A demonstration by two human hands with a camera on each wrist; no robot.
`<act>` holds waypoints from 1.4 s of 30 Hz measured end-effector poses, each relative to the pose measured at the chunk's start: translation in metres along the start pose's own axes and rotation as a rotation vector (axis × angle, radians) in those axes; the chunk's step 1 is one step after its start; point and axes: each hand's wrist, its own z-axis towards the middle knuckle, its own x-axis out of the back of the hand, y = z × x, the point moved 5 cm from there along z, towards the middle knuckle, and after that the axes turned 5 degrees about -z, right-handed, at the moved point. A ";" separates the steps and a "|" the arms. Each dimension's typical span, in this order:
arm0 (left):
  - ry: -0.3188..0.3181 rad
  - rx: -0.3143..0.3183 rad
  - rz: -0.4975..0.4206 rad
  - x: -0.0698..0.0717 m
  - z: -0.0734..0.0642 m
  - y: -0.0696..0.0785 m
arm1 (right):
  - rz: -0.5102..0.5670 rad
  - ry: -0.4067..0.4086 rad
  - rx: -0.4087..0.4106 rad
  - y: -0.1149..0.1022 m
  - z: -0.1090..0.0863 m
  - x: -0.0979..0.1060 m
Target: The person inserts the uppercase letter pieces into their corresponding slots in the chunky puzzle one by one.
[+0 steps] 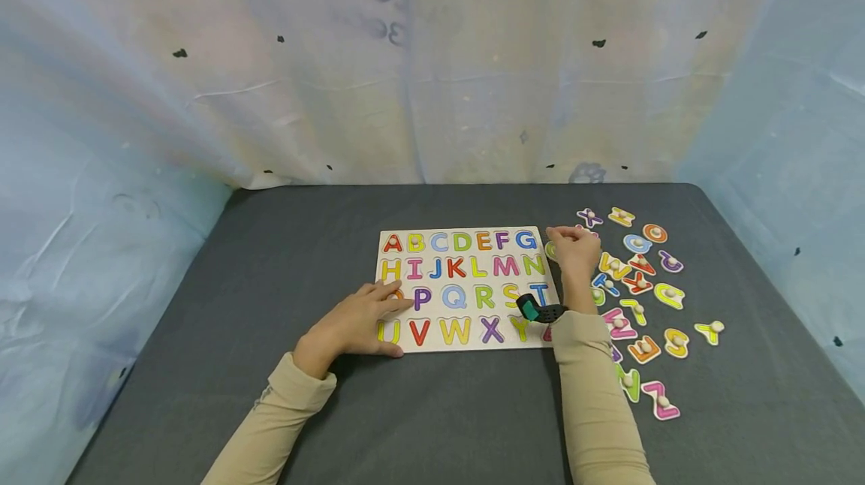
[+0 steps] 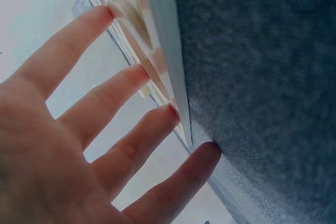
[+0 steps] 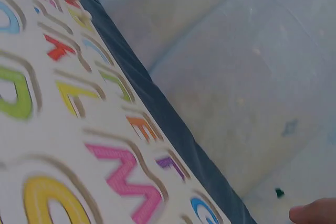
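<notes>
A white alphabet puzzle board (image 1: 435, 353) lies flat, showing colored letters. Spread fingers of my left hand (image 1: 361, 320) rest on its left edge; in the left wrist view, the left hand (image 2: 68, 129) has three fingertips on the board's side and one on the dark cloth. The red A piece (image 1: 393, 244) and yellow B piece (image 1: 416, 242) sit in the top row with their knobs up. At the board's upper right corner is my right hand (image 1: 576, 251), fingers bent, overlapping a green letter piece (image 1: 550, 251); I cannot tell whether it holds that piece.
Several knobbed letter pieces lie scattered right of the board, among them a purple X (image 1: 589, 218), an orange O (image 1: 655, 233), a yellow Y (image 1: 709, 332) and a pink Z (image 1: 661, 401). Dark cloth (image 1: 304, 222) covers the table, with pale sheets (image 1: 473, 94) hanging around it.
</notes>
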 end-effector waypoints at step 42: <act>-0.041 0.105 -0.082 -0.003 0.000 -0.007 | -0.271 0.107 -0.114 0.034 0.024 0.038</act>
